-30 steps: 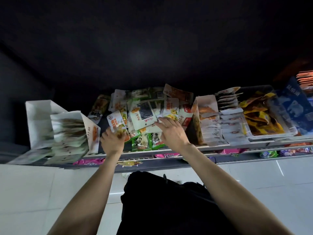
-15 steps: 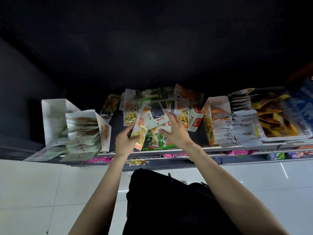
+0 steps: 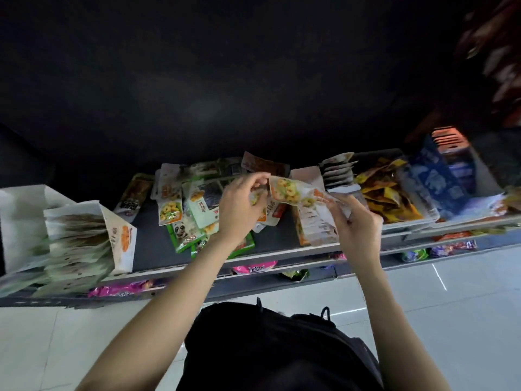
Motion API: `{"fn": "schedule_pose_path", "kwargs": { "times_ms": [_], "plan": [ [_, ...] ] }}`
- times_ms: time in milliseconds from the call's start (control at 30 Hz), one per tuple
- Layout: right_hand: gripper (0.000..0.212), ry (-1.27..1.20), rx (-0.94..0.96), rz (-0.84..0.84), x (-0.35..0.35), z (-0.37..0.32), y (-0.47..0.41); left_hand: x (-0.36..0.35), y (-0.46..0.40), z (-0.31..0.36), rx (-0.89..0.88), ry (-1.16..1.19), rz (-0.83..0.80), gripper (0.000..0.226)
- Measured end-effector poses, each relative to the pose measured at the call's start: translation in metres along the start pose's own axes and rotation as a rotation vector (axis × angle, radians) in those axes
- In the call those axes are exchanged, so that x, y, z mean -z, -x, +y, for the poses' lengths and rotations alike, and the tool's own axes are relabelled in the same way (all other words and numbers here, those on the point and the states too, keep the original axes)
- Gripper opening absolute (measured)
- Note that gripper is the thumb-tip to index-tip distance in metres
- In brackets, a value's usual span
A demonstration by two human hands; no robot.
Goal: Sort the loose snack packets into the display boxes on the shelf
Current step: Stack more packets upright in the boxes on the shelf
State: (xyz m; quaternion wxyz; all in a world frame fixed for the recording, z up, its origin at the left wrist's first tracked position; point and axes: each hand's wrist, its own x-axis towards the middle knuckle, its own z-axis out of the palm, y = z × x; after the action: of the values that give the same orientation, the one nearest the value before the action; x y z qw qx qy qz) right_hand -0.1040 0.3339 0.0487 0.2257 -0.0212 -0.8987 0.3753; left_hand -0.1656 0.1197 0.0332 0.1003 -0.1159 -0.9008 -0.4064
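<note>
Two hands raised over the shelf (image 3: 253,256). Left hand (image 3: 239,208) and right hand (image 3: 355,221) each pinch one end of one snack packet (image 3: 296,193) printed with yellow rings, held level above the shelf between the loose pile (image 3: 191,204) and a display box (image 3: 313,221) of white packets. One matching ring packet (image 3: 170,211) lies in the pile. A second display box (image 3: 93,235) stands far left, packed full; exact packet count unreadable.

A pale, glossy tiled floor (image 3: 465,320) was seen below a grey shelf edge (image 3: 282,253); the upper background was left in darkness.
</note>
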Motion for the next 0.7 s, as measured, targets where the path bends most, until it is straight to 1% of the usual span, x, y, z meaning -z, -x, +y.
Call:
{"fn": "schedule_pose_path", "kwargs": {
  "times_ms": [33, 100, 167, 233, 300, 367, 467, 533, 600, 633, 700],
  "plan": [
    [0.016, -0.014, -0.016, 0.068, 0.008, 0.004, -0.003, -0.014, -0.005, 0.001, 0.122, 0.069, 0.008, 0.036],
    [0.014, 0.003, -0.001, 0.142, 0.019, 0.01, -0.012, -0.04, -0.015, 0.002, 0.336, 0.192, -0.113, 0.044],
    [0.016, 0.085, 0.093, 0.152, 0.023, 0.013, -0.025, -0.061, -0.022, 0.003, 0.413, 0.232, -0.267, 0.049],
    [0.023, 0.214, 0.214, 0.116, 0.021, 0.015, -0.039, -0.077, -0.028, 0.006, 0.42, 0.217, -0.325, 0.05],
    [0.038, 0.4, 0.328, 0.03, 0.012, 0.019, -0.052, -0.089, -0.034, 0.006, 0.41, 0.147, -0.316, 0.052],
    [0.047, 0.567, 0.415, -0.082, -0.001, 0.018, -0.065, -0.098, -0.04, 0.006, 0.414, 0.062, -0.302, 0.054],
    [0.045, 0.791, 0.482, -0.388, -0.024, 0.014, -0.078, -0.105, -0.045, 0.001, 0.451, 0.062, -0.278, 0.054],
    [0.044, 0.911, 0.471, -0.533, -0.036, 0.015, -0.08, -0.106, -0.044, -0.001, 0.481, 0.123, -0.26, 0.05],
    [0.041, 0.948, 0.513, -0.506, -0.042, 0.015, -0.081, -0.106, -0.044, 0.0, 0.475, 0.102, -0.257, 0.04],
    [0.041, 0.968, 0.516, -0.537, -0.048, 0.016, -0.082, -0.106, -0.043, 0.001, 0.467, 0.076, -0.256, 0.035],
    [0.042, 0.984, 0.493, -0.657, -0.059, 0.018, -0.084, -0.104, -0.043, 0.001, 0.444, 0.039, -0.237, 0.032]
  ]
}}
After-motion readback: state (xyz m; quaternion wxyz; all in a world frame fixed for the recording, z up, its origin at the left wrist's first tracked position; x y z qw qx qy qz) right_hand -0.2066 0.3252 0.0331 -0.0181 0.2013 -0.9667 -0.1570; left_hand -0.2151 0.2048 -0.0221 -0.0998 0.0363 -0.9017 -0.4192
